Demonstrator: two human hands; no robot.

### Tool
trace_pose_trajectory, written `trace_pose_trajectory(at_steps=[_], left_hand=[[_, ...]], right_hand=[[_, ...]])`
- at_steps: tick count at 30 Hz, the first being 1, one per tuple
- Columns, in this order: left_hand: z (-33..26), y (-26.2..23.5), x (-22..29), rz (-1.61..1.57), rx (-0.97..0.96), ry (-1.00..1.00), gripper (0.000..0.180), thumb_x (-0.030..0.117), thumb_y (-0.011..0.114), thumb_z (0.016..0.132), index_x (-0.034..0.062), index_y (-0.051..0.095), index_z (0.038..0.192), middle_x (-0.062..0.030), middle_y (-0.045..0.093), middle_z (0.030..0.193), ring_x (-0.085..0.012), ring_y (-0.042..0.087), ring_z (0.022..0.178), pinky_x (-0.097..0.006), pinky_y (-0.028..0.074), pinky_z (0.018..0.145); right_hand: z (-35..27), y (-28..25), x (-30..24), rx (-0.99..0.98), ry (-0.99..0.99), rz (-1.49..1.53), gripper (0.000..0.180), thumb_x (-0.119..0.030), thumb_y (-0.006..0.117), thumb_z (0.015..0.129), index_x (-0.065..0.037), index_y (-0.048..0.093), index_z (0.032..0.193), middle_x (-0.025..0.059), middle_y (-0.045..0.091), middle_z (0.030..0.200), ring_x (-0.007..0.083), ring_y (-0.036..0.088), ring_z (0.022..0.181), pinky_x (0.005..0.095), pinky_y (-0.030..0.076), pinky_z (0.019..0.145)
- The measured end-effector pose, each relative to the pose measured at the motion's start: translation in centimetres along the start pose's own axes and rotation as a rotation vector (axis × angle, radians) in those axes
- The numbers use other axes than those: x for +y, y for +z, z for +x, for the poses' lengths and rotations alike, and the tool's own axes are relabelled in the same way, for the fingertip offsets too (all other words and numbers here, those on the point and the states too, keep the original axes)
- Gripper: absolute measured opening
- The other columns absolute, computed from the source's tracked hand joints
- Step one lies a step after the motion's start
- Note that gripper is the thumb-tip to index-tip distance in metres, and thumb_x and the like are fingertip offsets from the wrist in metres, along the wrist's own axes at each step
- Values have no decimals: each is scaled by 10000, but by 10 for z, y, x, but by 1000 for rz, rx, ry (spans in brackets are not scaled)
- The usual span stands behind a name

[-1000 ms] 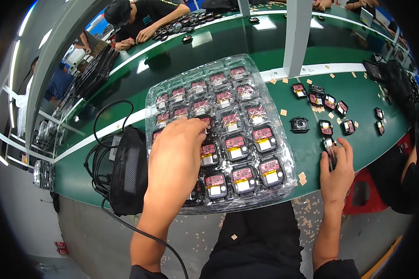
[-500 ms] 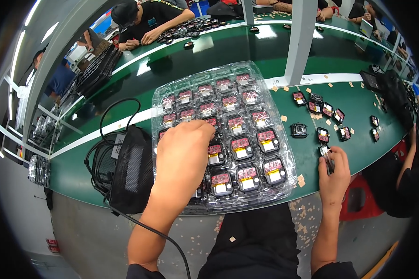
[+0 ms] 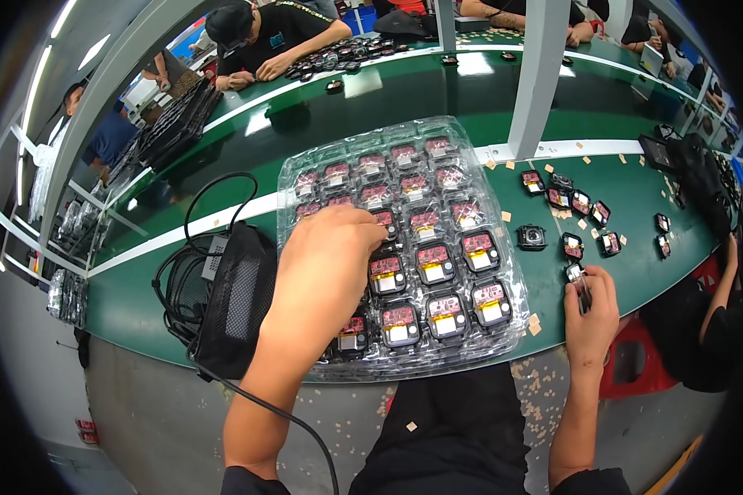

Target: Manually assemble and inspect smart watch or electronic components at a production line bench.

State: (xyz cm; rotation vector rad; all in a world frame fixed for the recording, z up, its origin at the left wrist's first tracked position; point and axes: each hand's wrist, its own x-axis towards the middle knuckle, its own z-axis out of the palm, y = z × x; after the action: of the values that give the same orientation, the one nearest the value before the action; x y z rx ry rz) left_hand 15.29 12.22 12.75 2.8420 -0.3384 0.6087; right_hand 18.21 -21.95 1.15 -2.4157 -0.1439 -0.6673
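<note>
A clear plastic tray (image 3: 437, 360) holds rows of square smartwatch bodies, their backs off, showing red circuit boards and white-and-yellow parts. Over its left half lies my left hand (image 3: 322, 264), fingers bent and closed on one smartwatch body (image 3: 385, 223) in a pocket; the thumb is hidden. To the right of the tray, my right hand (image 3: 593, 318) grips another smartwatch body (image 3: 574, 271) between thumb and fingers. Several loose smartwatch bodies (image 3: 572, 245) lie on the green table (image 3: 528, 285) just beyond that hand.
A black mesh pouch (image 3: 235, 301) with a coiled black cable (image 3: 172, 285) sits left of the tray. Grey posts (image 3: 541, 82) rise at the table's far edge. Small tan squares are scattered about. Across the green belt (image 3: 305, 124), a person (image 3: 285, 37) works at piled parts.
The view has shifted slightly, so the tray appears a little lower and to the right. Both hands keep their holds, with hardly any other movement.
</note>
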Motion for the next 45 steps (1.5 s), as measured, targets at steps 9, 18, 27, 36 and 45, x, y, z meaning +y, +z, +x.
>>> trace_pose_trajectory(at_steps=[9,18,27,36,45], left_hand=[[-23,-2,-1,24,78,-243,297,-81,526,873,-46,709,1104,-232,711,1150,-413,679,1063,-446,539,932],[-30,-2,-9,110,-8,-147,296,-51,560,900,-21,707,1156,-230,686,1222,-393,654,1135,-466,518,1001],[-34,-4,36,74,332,-62,333,-52,698,814,-1,705,1143,-195,663,1225,-397,659,1130,-470,541,980],[-110,31,133,-858,85,74,427,80,801,844,-69,665,1220,-212,699,1165,-353,711,1075,-400,604,915],[-151,63,160,-1698,51,-448,627,172,754,934,-86,467,1428,-231,460,1454,-360,551,1321,-441,493,1085]], right_hand=[[2,0,-3,4,-19,4,150,-17,730,857,6,610,945,138,674,1167,265,690,807,366,548,719],[2,-2,-5,5,2,3,138,-19,729,857,4,610,923,127,675,1165,277,685,830,362,538,721],[-11,-16,-7,64,-72,284,271,62,802,746,-16,577,874,152,658,1189,49,460,560,234,388,480],[-46,-53,-44,-282,-316,778,455,-143,972,661,-69,583,884,234,687,1126,237,694,848,313,560,700],[-72,-42,-61,-557,-313,997,543,-318,943,696,-41,604,1017,196,678,1122,229,656,838,278,544,646]])
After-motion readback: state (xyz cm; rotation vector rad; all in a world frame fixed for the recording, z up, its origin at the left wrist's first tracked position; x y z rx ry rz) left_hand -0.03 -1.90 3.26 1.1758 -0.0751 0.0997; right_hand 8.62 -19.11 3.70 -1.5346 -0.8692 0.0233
